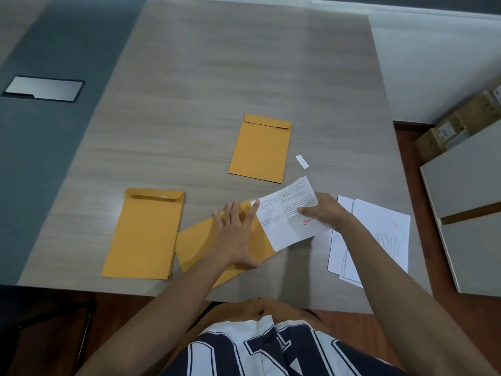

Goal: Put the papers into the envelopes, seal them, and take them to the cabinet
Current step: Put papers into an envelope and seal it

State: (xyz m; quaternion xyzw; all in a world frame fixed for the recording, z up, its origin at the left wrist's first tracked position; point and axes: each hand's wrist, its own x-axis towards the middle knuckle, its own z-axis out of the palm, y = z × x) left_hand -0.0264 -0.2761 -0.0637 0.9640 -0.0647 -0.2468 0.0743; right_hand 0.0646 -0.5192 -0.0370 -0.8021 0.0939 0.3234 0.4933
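The open envelope (206, 242) lies flat on the desk (217, 77), close to the person. Its long axis runs on a diagonal, from the near left end to the far right end, and its mouth points to the far right. The left hand (238, 234) presses on it with straight, spread fingers, just at the mouth. Right of the mouth, the right hand (325, 213) pinches the folded paper (282, 215). The left edge of the paper meets the mouth. How deep it is inside, I cannot tell.

The hands are apart, with the paper between them. I judge the right hand must push the paper along the same diagonal, toward the near left. The spare papers (379, 234) lie further right of the envelope.
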